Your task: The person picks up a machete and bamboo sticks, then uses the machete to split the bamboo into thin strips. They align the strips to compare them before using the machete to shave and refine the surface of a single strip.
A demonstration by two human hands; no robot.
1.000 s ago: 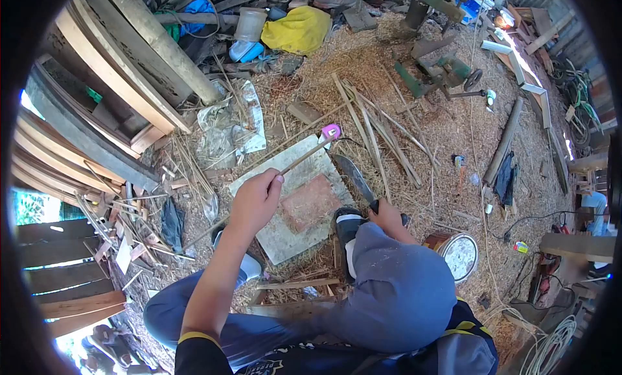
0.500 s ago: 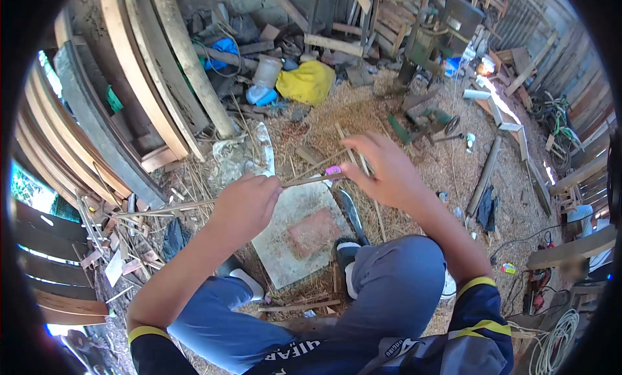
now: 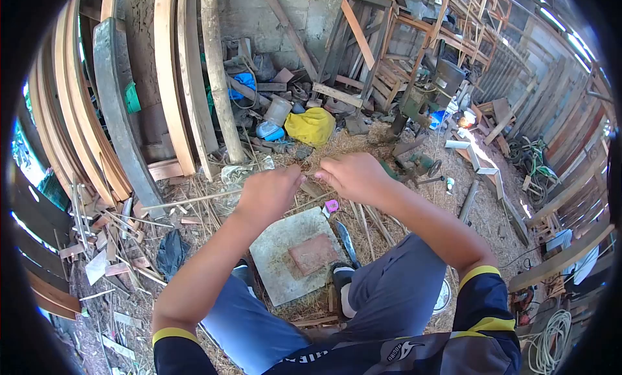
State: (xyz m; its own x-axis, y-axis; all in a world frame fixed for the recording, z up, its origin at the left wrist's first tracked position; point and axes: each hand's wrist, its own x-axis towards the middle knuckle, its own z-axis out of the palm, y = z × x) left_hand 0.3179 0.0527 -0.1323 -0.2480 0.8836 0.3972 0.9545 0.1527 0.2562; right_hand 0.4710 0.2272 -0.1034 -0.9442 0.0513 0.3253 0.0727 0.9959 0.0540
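Observation:
My left hand [image 3: 269, 190] is closed around a thin wooden strip [image 3: 191, 200], whose long end sticks out to the left over the littered floor. Close beside it, my right hand [image 3: 356, 177] is pinched shut in line with the same strip; the fingers hide most of what lies between them. Below both hands a pale flat slab [image 3: 275, 245] rests on the ground between my feet, with a reddish-brown block [image 3: 313, 254] on top. A knife with a dark, broad blade [image 3: 346, 242] lies along the slab's right edge. Near the slab's top corner is a small pink object [image 3: 332, 206].
Curved planks [image 3: 172, 83] lean at the left. A yellow sack [image 3: 311, 127] and a bluish bag [image 3: 269, 131] lie by the back wall. Wood scraps and a black plastic bag [image 3: 172, 253] litter the left floor. Green machinery [image 3: 414, 103] stands back right; coiled cable [image 3: 551, 339] lies lower right.
My right hand has gone from spread fingers to a pinch and moved left, close to my left hand. The left hand has shifted slightly right with the strip. The view has tilted up.

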